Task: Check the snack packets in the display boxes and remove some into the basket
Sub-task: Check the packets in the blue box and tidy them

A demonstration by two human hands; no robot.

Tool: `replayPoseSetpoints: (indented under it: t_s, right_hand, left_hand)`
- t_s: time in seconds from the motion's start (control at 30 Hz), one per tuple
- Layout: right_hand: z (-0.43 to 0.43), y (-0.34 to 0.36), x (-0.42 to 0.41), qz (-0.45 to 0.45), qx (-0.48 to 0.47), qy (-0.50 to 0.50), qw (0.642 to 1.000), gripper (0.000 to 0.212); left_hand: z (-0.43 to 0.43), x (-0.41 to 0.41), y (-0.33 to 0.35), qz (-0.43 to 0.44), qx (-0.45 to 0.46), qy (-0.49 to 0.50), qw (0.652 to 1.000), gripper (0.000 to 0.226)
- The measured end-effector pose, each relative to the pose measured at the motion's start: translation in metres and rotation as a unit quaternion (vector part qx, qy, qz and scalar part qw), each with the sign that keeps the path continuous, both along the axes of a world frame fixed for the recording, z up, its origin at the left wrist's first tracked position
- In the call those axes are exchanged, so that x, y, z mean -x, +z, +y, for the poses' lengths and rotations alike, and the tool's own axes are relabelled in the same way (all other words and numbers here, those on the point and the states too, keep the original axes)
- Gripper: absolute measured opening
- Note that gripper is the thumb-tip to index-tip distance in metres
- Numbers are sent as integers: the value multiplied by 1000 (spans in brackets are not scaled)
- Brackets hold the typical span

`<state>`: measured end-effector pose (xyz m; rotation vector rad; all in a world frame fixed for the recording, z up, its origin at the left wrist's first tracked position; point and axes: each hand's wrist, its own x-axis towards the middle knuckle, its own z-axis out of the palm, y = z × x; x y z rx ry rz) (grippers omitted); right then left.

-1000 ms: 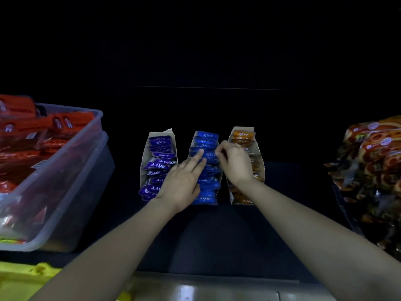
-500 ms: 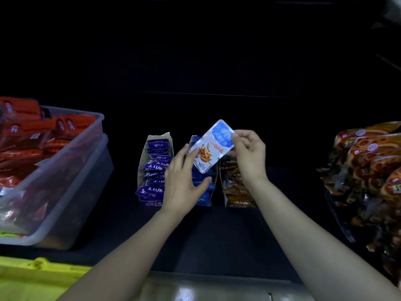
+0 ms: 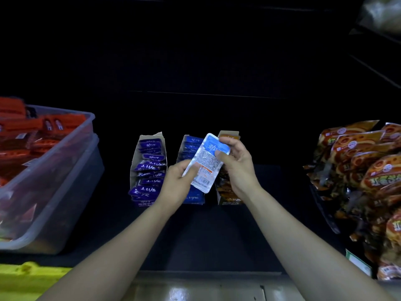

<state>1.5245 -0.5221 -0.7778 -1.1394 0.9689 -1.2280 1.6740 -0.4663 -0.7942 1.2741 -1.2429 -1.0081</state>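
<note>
Blue packet (image 3: pixel 205 164) is held above the middle box (image 3: pixel 188 146), its printed back turned up, probably for reading the label. The left hand (image 3: pixel 176 183) pinches its near left edge with its fingers; the right hand (image 3: pixel 235 164) grips the far end, steadying it.

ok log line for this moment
phase: inspect | left hand: holds blue packet at lower edge | right hand: pinches its top | packet: printed back showing, above blue display box

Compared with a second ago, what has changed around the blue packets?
The right hand pulled one blue packet from the middle display box and flipped it, printed back up; the left hand now pinches its lower edge. Other boxes, clear bin, snack bags unmoved.
</note>
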Motion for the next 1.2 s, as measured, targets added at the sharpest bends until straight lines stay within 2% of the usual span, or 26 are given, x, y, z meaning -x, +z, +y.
replayPoseSetpoints:
  t_s: [0.1, 0.2, 0.27, 0.33, 0.43, 0.53, 0.6, 0.73, 0.83, 0.93, 1.2]
  right_hand:
    - [1, 0, -2, 3, 1, -11, 1000, 30]
    - [1, -1, -6, 1, -2, -22, 1000, 28]
    - [1, -3, -8, 4, -3, -29, 1000, 24]
    - [4, 0, -11, 11, 0, -20, 1000, 21]
    - [6, 4, -13, 21, -8, -3, 1000, 32]
    - [2, 3, -15, 5, -35, -3, 999, 32]
    - [-2, 1, -17, 9, -54, -18, 998, 27]
    - [-16, -6, -11, 83, -19, -89, 992, 9]
    - [-22, -1, -5, 80, 47, -126, 988, 11]
    - [-23, 1, -7, 88, 95, -120, 984, 12]
    - [-17, -3, -25, 102, 123, -35, 987, 16]
  left_hand:
    - [0, -2, 3, 68, -23, -3, 997, 22]
    - [0, -3, 3, 83, -15, -8, 996, 22]
    - [0, -5, 1, 61, 7, -2, 998, 22]
    - [-2, -7, -7, 6, 39, 13, 999, 24]
    - [-2, -8, -12, -127, 97, 67, 985, 29]
    - [-2, -7, -10, -275, 199, 85, 937, 33]
    - [-4, -8, -15, -351, 227, 88, 904, 35]
    - [-4, -11, -32, -460, 130, 57, 877, 61]
    - [-4, -18, -41, -498, 59, 26, 865, 66]
    - [-4, -21, -45, -509, 11, -5, 860, 67]
    - [-2, -28, -52, -494, 44, -6, 868, 60]
